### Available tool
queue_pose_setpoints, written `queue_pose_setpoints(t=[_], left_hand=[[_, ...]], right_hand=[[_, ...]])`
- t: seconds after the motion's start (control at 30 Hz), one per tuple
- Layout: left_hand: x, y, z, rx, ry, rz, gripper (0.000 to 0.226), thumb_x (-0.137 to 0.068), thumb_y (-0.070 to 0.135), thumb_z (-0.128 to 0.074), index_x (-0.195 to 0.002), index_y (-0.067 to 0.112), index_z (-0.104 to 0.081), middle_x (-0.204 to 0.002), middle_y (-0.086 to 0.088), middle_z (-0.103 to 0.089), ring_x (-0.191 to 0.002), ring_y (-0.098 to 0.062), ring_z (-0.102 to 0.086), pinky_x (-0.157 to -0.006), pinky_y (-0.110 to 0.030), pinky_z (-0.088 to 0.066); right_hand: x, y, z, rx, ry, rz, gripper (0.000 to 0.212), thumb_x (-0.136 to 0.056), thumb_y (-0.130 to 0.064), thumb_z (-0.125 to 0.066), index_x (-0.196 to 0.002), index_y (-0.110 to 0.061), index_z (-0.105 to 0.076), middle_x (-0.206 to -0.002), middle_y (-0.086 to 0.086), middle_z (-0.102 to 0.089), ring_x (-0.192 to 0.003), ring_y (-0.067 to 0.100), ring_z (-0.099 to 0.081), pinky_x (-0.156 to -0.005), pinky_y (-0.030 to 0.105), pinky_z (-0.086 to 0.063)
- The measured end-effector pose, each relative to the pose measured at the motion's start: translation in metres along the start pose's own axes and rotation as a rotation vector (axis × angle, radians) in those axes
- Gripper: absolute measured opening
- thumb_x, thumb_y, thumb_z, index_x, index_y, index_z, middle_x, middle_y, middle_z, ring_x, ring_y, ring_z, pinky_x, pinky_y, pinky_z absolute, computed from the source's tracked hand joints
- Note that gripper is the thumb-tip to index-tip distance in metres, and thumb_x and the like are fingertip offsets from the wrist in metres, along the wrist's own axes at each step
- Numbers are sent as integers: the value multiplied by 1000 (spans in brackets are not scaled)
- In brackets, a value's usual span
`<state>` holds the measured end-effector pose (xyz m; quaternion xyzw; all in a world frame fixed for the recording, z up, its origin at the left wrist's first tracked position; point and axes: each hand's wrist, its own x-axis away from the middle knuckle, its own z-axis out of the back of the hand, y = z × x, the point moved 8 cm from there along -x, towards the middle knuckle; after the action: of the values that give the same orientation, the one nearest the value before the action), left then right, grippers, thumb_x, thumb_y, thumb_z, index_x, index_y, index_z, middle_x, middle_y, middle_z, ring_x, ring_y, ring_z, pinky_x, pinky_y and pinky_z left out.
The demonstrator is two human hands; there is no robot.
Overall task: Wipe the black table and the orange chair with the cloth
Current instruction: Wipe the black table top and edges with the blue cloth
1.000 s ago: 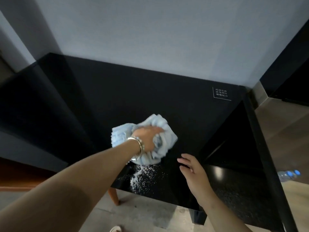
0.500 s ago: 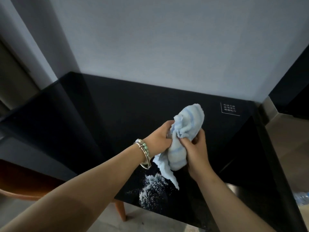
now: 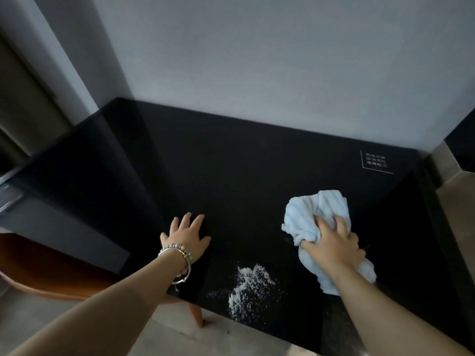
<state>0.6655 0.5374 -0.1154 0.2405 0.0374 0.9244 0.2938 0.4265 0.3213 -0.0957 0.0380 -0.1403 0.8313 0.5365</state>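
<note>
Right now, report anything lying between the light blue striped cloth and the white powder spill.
Nothing visible: only bare black table separates the light blue striped cloth in the right hand from the white powder.

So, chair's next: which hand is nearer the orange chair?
Left. Left hand lies flat on the black table by the orange chair; right hand grips the blue cloth farther right.
</note>
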Motion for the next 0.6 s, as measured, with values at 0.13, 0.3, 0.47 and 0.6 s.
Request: queue_pose_setpoints(t=[0.13,0.3,0.47,0.6], left_hand=[[-2,-7,-3,-45,4,-29,57,-97,47,-32,-148,39,-8,-158,7,3,-145,-26,8,-116,-52,-6],[-3,-10,-2,-160,-36,-80,60,-97,49,-31,-148,40,-1,-158,6,6,-145,-28,7,-116,-51,-10],[-3,-9,-4,-192,-67,-95,68,-94,56,-36,-148,38,1,-158,4,9,-145,-29,8,-115,-53,-10],[-3,-8,-5,-203,-72,-96,68,-94,55,-34,-149,37,3,-158,3,10,-145,-30,10,-115,-54,-9]], right_hand=[[30,-42,-14,29,37,201,56,-80,-56,-56,-132,-42,-39,-142,-11,-28,-113,26,-39,-89,36,-39],[50,-50,4,-120,294,361,48,-70,-40,-62,-115,-23,-64,-121,5,-58,-93,38,-55,-71,42,-45],[-12,24,20,-15,100,-169,60,-87,-50,-50,-138,-25,-31,-152,1,-20,-124,39,-33,-99,54,-35],[12,-20,-5,108,131,-25,57,-87,-54,-47,-136,-27,-35,-154,0,-21,-123,37,-34,-95,45,-35]])
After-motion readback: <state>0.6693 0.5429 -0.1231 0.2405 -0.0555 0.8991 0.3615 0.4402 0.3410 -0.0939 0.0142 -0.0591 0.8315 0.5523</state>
